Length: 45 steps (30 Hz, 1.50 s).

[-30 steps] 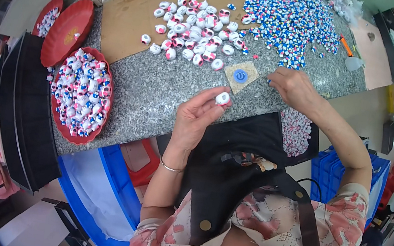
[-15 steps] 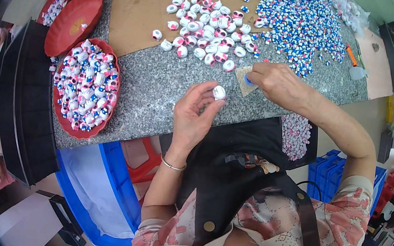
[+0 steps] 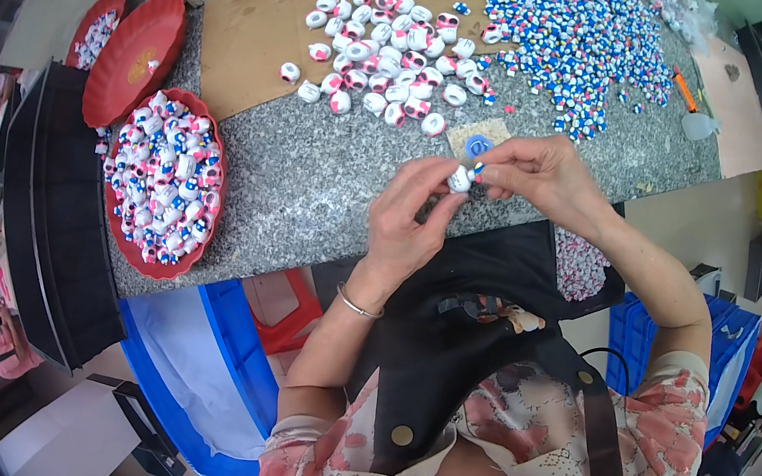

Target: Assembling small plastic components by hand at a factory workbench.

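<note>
My left hand pinches a small white figurine head between thumb and fingertips, above the near part of the counter. With its fingertips closed, my right hand holds a tiny blue-and-yellow figurine body against the side of that head. A small round blue dish sits on a beige pad just beyond my hands. Farther off lies a loose pile of white-and-pink figurine heads. To its right spreads a heap of small blue, white and pink figurine bodies.
At the left, a scalloped red bowl is heaped with joined figurines, with another red bowl behind it. An orange-handled tool lies at the right of the granite counter. Blue crates stand below it.
My right hand has left the blue dish and come toward my left hand with a tiny figurine body. My left hand has moved right, and the two pieces now meet.
</note>
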Motion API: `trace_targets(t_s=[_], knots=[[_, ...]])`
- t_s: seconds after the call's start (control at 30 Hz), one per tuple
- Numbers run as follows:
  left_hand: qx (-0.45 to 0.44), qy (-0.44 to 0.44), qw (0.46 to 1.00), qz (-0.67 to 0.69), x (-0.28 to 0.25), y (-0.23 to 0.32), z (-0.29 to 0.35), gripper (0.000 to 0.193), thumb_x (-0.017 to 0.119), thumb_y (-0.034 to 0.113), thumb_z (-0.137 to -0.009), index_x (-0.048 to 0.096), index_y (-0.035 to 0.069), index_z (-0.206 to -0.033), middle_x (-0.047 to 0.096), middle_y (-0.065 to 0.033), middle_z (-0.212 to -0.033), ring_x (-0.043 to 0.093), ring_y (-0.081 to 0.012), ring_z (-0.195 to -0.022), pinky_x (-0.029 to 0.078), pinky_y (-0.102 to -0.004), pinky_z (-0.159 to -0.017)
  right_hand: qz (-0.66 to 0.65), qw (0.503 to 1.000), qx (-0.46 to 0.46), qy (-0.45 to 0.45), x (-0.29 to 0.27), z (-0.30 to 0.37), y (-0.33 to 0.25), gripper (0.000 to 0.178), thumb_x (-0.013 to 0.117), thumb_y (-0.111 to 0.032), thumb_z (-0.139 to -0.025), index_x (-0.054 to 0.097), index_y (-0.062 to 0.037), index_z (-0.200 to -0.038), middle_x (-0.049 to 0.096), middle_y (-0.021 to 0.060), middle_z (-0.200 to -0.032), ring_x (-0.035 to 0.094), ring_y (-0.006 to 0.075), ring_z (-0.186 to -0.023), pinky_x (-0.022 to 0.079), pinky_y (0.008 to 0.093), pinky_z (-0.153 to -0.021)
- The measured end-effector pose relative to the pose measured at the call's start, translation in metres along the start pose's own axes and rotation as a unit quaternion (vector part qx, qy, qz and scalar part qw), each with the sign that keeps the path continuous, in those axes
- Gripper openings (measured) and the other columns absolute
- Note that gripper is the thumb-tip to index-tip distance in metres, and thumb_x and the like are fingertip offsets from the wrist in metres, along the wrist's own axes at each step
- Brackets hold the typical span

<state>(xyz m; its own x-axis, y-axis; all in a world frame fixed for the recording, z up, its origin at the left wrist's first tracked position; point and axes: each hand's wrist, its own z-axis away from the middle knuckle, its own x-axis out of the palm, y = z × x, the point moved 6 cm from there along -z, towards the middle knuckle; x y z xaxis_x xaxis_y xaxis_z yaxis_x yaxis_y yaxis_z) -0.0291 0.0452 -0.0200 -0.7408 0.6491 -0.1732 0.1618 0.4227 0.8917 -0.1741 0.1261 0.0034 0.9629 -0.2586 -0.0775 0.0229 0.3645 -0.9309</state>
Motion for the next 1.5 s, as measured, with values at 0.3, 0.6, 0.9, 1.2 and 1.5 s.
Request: trace_targets(t_s=[0.3,0.6,0.9,1.2,1.5], knots=[[-0.203,-0.184,0.925,0.265,0.007,0.003,0.008,0.027,0.055,0.0,-0.093,0.062,-0.003,-0.119,0.064,-0.0107,-0.097,0.065,-0.013,-0.079,0.052,-0.023,-0.068,0.249,0.913,-0.323,0.004,0.019,0.033,-0.033,0.017,0.068,-0.005,-0.081,0.07,-0.007,-0.098,0.062,0.0109,-0.073,0.064,0.0272,-0.066,0.05,0.0347,-0.058],[-0.237,-0.143,0.939,0.206,-0.033,0.005,0.017,0.025,0.055,0.0,-0.092,0.062,-0.005,-0.116,0.065,-0.0099,-0.095,0.065,-0.014,-0.08,0.053,-0.0241,-0.072,0.167,0.956,-0.202,-0.13,0.03,0.012,-0.019,0.019,0.061,-0.006,-0.09,0.067,-0.0028,-0.107,0.067,0.0123,-0.095,0.066,0.0257,-0.088,0.051,0.0341,-0.078],[0.077,0.241,0.773,-0.582,-0.211,0.071,-0.01,0.036,0.062,-0.002,-0.082,0.061,-0.001,-0.118,0.06,-0.0197,-0.115,0.053,-0.0366,-0.115,0.038,-0.0435,-0.101,0.571,0.742,-0.342,0.084,-0.091,-0.036,-0.016,0.033,0.054,0.005,-0.075,0.064,-0.0001,-0.106,0.061,0.0151,-0.105,0.06,0.0313,-0.099,0.049,0.0373,-0.084],[-0.004,0.034,0.92,-0.391,-0.085,-0.017,-0.063,0.02,0.068,0.006,-0.078,0.06,0.003,-0.096,0.06,-0.0146,-0.094,0.062,-0.0348,-0.081,0.051,-0.0444,-0.068,0.698,0.624,-0.352,0.02,-0.082,-0.039,-0.005,0.021,0.051,-0.002,-0.078,0.057,-0.0016,-0.098,0.056,0.0118,-0.093,0.056,0.0283,-0.089,0.046,0.039,-0.077],[-0.109,-0.008,0.989,-0.098,-0.092,-0.026,-0.042,0.034,0.064,0.0,-0.083,0.061,0.002,-0.117,0.062,-0.011,-0.102,0.063,-0.0208,-0.076,0.052,-0.0318,-0.067,0.521,0.814,-0.254,0.021,-0.068,-0.011,-0.02,0.011,0.062,-0.003,-0.082,0.064,-0.0032,-0.093,0.059,0.0124,-0.093,0.061,0.0302,-0.086,0.049,0.0394,-0.073]])
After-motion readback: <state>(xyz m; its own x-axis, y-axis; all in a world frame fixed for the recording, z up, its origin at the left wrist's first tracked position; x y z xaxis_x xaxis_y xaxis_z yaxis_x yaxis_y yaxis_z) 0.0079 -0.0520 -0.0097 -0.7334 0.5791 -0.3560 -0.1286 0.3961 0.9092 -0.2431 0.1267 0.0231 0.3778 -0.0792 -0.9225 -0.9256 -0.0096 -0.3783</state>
